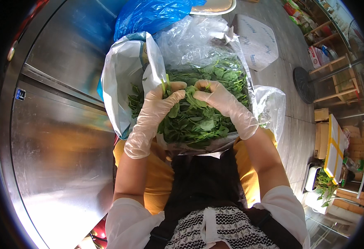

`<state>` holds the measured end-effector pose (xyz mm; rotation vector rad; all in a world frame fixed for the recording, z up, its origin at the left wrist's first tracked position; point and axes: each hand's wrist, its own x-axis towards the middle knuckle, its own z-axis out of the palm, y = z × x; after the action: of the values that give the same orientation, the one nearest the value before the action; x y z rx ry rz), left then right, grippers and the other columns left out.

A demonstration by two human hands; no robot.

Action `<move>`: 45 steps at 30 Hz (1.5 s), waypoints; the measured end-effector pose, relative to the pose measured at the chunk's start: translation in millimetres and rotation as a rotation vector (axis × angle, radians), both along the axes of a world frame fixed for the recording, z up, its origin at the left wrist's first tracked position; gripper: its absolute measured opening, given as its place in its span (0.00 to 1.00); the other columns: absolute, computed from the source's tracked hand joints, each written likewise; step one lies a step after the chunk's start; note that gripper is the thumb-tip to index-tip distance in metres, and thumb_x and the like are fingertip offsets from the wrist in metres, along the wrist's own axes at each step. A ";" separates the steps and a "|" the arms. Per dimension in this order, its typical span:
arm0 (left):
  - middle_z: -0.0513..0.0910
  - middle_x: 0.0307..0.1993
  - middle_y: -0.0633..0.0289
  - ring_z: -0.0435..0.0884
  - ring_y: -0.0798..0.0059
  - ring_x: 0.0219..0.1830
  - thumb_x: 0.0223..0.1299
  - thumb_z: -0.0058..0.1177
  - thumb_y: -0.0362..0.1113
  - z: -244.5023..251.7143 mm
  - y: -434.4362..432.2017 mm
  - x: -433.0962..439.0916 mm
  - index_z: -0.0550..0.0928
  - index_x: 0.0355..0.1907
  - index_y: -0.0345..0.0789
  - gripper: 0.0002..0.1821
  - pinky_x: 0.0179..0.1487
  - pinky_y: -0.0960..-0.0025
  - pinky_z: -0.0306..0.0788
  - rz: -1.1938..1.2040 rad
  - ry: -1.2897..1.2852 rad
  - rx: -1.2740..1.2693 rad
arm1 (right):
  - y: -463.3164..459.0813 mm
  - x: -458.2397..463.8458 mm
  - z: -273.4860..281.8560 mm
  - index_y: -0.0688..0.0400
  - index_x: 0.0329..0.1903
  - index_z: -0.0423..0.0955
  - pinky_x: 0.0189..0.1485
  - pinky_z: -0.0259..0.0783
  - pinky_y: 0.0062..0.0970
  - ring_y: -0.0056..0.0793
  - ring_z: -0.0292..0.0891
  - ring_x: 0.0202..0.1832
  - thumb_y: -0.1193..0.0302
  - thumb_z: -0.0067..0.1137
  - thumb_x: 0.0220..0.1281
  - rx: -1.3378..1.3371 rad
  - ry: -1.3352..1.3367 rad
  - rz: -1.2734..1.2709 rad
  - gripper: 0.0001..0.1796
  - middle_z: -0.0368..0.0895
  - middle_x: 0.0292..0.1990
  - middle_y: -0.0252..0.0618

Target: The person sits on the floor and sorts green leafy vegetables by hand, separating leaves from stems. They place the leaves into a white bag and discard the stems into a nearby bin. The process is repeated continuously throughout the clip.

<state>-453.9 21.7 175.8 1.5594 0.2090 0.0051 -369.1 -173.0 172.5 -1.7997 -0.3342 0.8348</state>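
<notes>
Both hands wear thin translucent gloves and meet over a plastic-lined container (249,81) filled with loose leafy greens (207,124). Between the thumb and fingers of my left hand (158,101) are green stems (165,84) that point up past the knuckles. A few fingertips away, my right hand (217,95) pinches a leafy sprig (194,96). Whether both hands grip the same sprig cannot be told. To the left of my left hand stands a white bag (119,71) with its mouth wide, with more greens (135,96) inside.
Stainless steel doors (64,124) rise close on the left. Clear plastic film (194,40) and a blue plastic bag (151,15) lie beyond the greens. At right are a wrapped white package (256,40), a clear bag (270,105), a round black base (304,84) and wooden shelving (340,81).
</notes>
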 end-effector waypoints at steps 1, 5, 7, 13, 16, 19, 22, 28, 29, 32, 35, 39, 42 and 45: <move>0.80 0.32 0.72 0.74 0.85 0.36 0.64 0.60 0.33 0.8 -1.7 -0.5 0.82 0.50 0.33 0.13 0.44 0.79 0.69 -0.029 -0.009 -0.035 | 1.1 -1.4 0.5 0.58 0.44 0.78 0.37 0.66 0.19 0.14 0.68 0.33 0.67 0.60 0.60 -0.039 -0.077 -0.022 0.12 0.75 0.31 0.25; 0.81 0.30 0.69 0.76 0.85 0.34 0.65 0.59 0.33 3.1 -6.5 0.1 0.83 0.43 0.32 0.08 0.41 0.79 0.70 0.048 -0.155 0.098 | 5.4 -9.9 1.8 0.62 0.46 0.76 0.48 0.69 0.25 0.21 0.73 0.40 0.66 0.61 0.61 -0.002 -0.264 -0.010 0.15 0.79 0.36 0.31; 0.81 0.29 0.69 0.76 0.85 0.33 0.64 0.59 0.32 2.9 -9.1 2.3 0.83 0.42 0.33 0.07 0.40 0.78 0.71 0.049 -0.099 0.208 | 9.7 -14.8 0.7 0.62 0.47 0.75 0.52 0.69 0.27 0.24 0.74 0.42 0.65 0.63 0.61 0.052 -0.376 0.018 0.17 0.80 0.38 0.33; 0.80 0.26 0.70 0.73 0.87 0.28 0.66 0.57 0.37 8.0 -7.1 5.8 0.84 0.40 0.35 0.08 0.34 0.79 0.67 0.162 -0.080 0.199 | 14.8 -7.2 -9.8 0.57 0.49 0.75 0.42 0.76 0.42 0.45 0.80 0.38 0.58 0.58 0.64 -0.237 -0.857 0.185 0.18 0.82 0.38 0.45; 0.79 0.25 0.71 0.70 0.88 0.27 0.68 0.55 0.40 13.5 -1.0 3.6 0.85 0.40 0.37 0.10 0.32 0.80 0.64 0.214 0.021 0.108 | 12.4 -1.1 -17.1 0.55 0.45 0.79 0.44 0.76 0.39 0.45 0.80 0.41 0.59 0.61 0.62 -0.456 -0.808 0.232 0.15 0.83 0.37 0.46; 0.79 0.25 0.72 0.70 0.87 0.27 0.68 0.55 0.39 14.8 0.5 2.8 0.85 0.41 0.37 0.09 0.32 0.79 0.64 0.171 0.063 0.119 | 22.1 -5.1 -24.5 0.52 0.44 0.81 0.44 0.77 0.38 0.42 0.82 0.41 0.59 0.60 0.61 -0.725 -0.800 0.357 0.14 0.84 0.37 0.42; 0.79 0.24 0.72 0.70 0.87 0.27 0.68 0.55 0.39 12.7 1.0 3.4 0.85 0.41 0.37 0.09 0.32 0.79 0.64 0.150 0.070 0.122 | 33.9 -5.9 -25.3 0.49 0.45 0.82 0.45 0.77 0.38 0.40 0.83 0.42 0.56 0.60 0.61 -1.028 -0.648 0.527 0.14 0.85 0.37 0.41; 0.81 0.30 0.70 0.74 0.84 0.34 0.67 0.56 0.37 3.3 6.2 2.1 0.83 0.49 0.34 0.13 0.44 0.78 0.68 0.114 0.098 0.080 | 2.9 10.7 -12.2 0.56 0.44 0.81 0.47 0.73 0.28 0.28 0.79 0.39 0.60 0.68 0.57 -0.557 -0.311 0.166 0.16 0.83 0.33 0.34; 0.81 0.32 0.70 0.75 0.84 0.37 0.66 0.57 0.37 0.8 5.5 2.1 0.81 0.52 0.34 0.15 0.47 0.78 0.69 0.106 0.075 0.064 | -3.3 11.8 -11.4 0.58 0.43 0.81 0.47 0.71 0.26 0.24 0.78 0.39 0.60 0.68 0.57 -0.425 -0.222 0.078 0.17 0.82 0.32 0.33; 0.81 0.38 0.69 0.76 0.82 0.44 0.65 0.59 0.38 -7.6 -1.1 4.9 0.76 0.59 0.32 0.22 0.54 0.76 0.67 0.098 0.049 0.166 | -13.9 10.4 -10.9 0.61 0.43 0.77 0.48 0.69 0.23 0.19 0.72 0.38 0.62 0.66 0.62 -0.081 -0.170 0.090 0.16 0.78 0.31 0.26; 0.80 0.40 0.70 0.75 0.82 0.47 0.64 0.61 0.40 -14.6 -10.0 9.6 0.74 0.61 0.32 0.26 0.57 0.76 0.66 0.195 -0.091 0.115 | -10.5 6.7 -10.6 0.60 0.44 0.76 0.46 0.70 0.23 0.19 0.72 0.36 0.63 0.64 0.64 -0.028 -0.211 0.048 0.14 0.76 0.31 0.25; 0.81 0.41 0.70 0.75 0.82 0.44 0.64 0.61 0.38 -17.9 -14.8 13.4 0.81 0.52 0.34 0.17 0.50 0.76 0.70 0.222 0.008 -0.099 | -0.2 0.2 -7.6 0.59 0.45 0.75 0.41 0.71 0.22 0.17 0.71 0.32 0.66 0.62 0.66 0.143 -0.014 -0.084 0.12 0.76 0.31 0.26; 0.82 0.37 0.69 0.75 0.82 0.39 0.65 0.60 0.41 -18.2 -14.3 13.8 0.82 0.50 0.32 0.17 0.45 0.76 0.71 0.006 0.214 0.050 | 3.6 -9.9 -6.0 0.59 0.45 0.77 0.38 0.73 0.23 0.19 0.76 0.33 0.66 0.63 0.65 0.087 -0.189 -0.012 0.12 0.80 0.31 0.28; 0.82 0.35 0.69 0.74 0.83 0.35 0.65 0.59 0.43 -18.0 -12.9 12.9 0.82 0.48 0.31 0.17 0.42 0.75 0.72 -0.005 0.110 0.183 | -1.1 -11.5 -0.8 0.58 0.43 0.78 0.40 0.74 0.26 0.27 0.79 0.33 0.62 0.65 0.62 -0.138 -0.582 0.108 0.14 0.83 0.33 0.34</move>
<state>-440.9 8.9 157.8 1.7440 0.2980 -0.0675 -380.7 -174.1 171.7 -2.1502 -0.7677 0.3948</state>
